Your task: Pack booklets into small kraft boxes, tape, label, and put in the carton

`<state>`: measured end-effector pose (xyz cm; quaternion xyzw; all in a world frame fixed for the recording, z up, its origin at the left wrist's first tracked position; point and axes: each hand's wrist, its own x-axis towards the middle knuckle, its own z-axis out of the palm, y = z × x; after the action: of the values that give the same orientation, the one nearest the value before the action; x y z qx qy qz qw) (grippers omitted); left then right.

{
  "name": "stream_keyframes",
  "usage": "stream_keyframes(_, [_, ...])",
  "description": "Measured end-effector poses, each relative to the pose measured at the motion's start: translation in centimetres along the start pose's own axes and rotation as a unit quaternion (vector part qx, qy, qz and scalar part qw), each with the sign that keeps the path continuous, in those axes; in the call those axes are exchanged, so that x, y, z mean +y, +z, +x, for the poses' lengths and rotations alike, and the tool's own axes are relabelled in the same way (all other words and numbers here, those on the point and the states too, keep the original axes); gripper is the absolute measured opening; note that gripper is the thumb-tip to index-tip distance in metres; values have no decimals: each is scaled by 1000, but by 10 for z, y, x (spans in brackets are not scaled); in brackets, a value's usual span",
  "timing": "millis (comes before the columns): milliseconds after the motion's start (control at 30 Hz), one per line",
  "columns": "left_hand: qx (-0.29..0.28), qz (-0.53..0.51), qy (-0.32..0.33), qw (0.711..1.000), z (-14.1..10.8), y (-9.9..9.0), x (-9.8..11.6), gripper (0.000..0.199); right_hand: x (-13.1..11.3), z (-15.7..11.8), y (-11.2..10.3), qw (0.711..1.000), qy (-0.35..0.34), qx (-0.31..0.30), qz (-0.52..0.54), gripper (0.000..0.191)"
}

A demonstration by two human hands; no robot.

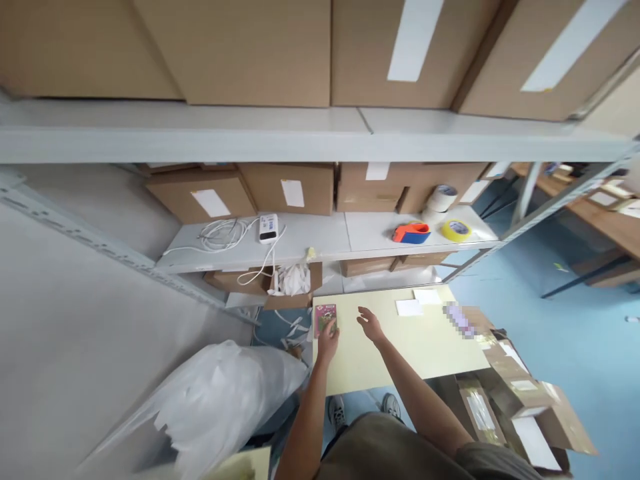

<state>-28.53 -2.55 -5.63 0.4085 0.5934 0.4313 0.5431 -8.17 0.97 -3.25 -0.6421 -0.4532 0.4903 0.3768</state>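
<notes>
A small pink and green printed packet is at the left edge of the pale yellow tabletop. My left hand is on its lower part, with the fingers closed about the near right corner. Whether the packet lies flat or is slightly raised I cannot tell. To the right, my right hand hovers over the tabletop, fingers apart and holding nothing. Two white paper slips lie farther back on the table, beyond my right hand.
Behind the table stands a grey shelf with cardboard boxes, a white power strip, an orange and blue tape dispenser and yellow tape. A white plastic sack bulges at left. Opened cartons crowd the right. A blurred-out item lies at the table's right edge.
</notes>
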Motion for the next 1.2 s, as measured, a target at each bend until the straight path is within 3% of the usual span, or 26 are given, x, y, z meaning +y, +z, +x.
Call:
stream_keyframes(167, [-42,45,90,994,-3,66,52,52,-31,-14,-77,995,-68,65,-32,48])
stream_keyframes(333, [-67,78,173,980,17,123,109,54,-46,-10,-151,984,-110,122,-66,50])
stream_keyframes(533, [-62,99,194,974,48,199,153,57,-62,35,-230,971,-178,138,-81,53])
stream_keyframes(700, [-42,100,198,974,69,248,177,62,-98,92,-270,953,-259,113,-107,59])
stream_keyframes(833, [-10,93,211,973,81,259,209,63,-145,141,-290,930,-314,95,-166,61])
stream_keyframes(967, [13,93,216,972,77,257,235,64,-188,181,-294,909,-327,70,-249,62])
stream_keyframes(1067, [27,87,211,973,65,251,239,62,-206,198,-284,890,-310,33,-333,65])
stream_keyframes(1200, [36,79,200,976,46,232,234,60,-212,200,-270,854,-278,14,-440,60])
